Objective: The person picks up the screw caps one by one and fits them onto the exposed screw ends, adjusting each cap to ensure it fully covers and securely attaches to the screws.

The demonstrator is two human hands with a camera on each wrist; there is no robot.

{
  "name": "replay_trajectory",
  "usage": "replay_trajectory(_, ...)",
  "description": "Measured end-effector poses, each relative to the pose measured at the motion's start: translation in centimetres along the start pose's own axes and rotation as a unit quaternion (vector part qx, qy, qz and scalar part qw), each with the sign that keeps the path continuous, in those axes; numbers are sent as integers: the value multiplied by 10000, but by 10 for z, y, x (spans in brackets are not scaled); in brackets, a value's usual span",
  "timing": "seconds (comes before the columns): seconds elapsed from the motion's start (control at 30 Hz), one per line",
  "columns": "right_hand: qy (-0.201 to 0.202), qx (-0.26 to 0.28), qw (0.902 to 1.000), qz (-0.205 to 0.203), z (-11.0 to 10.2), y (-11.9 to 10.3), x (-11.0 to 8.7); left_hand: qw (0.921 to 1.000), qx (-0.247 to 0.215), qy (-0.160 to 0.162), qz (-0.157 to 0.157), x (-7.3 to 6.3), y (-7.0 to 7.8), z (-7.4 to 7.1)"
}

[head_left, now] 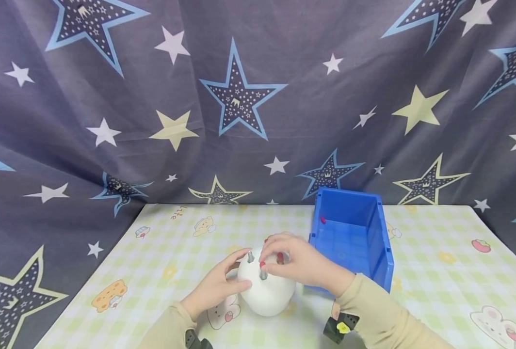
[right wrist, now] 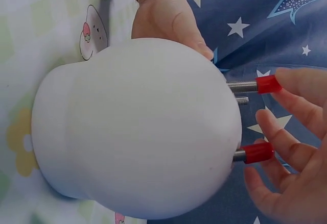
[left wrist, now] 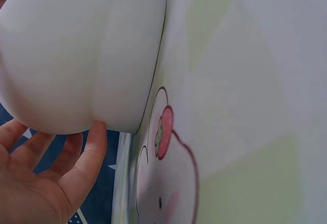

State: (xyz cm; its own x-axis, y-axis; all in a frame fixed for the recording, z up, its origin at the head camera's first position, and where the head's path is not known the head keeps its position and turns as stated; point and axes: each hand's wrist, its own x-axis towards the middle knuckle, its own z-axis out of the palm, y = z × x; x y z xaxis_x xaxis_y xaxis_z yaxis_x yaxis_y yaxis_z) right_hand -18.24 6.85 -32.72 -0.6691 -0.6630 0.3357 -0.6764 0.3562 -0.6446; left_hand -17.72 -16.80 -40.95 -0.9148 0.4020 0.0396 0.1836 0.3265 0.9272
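Note:
A white rounded pot-like body [head_left: 268,295] stands on the table, with threaded metal rods [right wrist: 242,86] sticking out of its top. My right hand [head_left: 303,257] pinches a red cap [right wrist: 269,84] at the end of one rod between thumb and finger. A second red cap [right wrist: 259,153] sits on another rod, close by the other fingers of that hand. One shorter-looking rod [right wrist: 242,100] shows bare metal. Against the side of the white body my left hand [head_left: 225,278] rests with spread fingers, its fingertips [left wrist: 97,129] touching the smooth surface.
Behind and right of the white body stands an open blue bin [head_left: 386,271], with a small red piece [head_left: 323,220] inside near its left wall. A checked cartoon tablecloth [head_left: 153,252] covers the table. A dark star-print curtain [head_left: 240,160] hangs along the back and left.

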Motion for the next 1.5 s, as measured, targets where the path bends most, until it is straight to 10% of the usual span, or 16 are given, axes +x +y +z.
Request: replay_trajectory(1.5,-105,-77,9999,-70,6,6,-1,10000,-27,-15,-9,0,0,1)
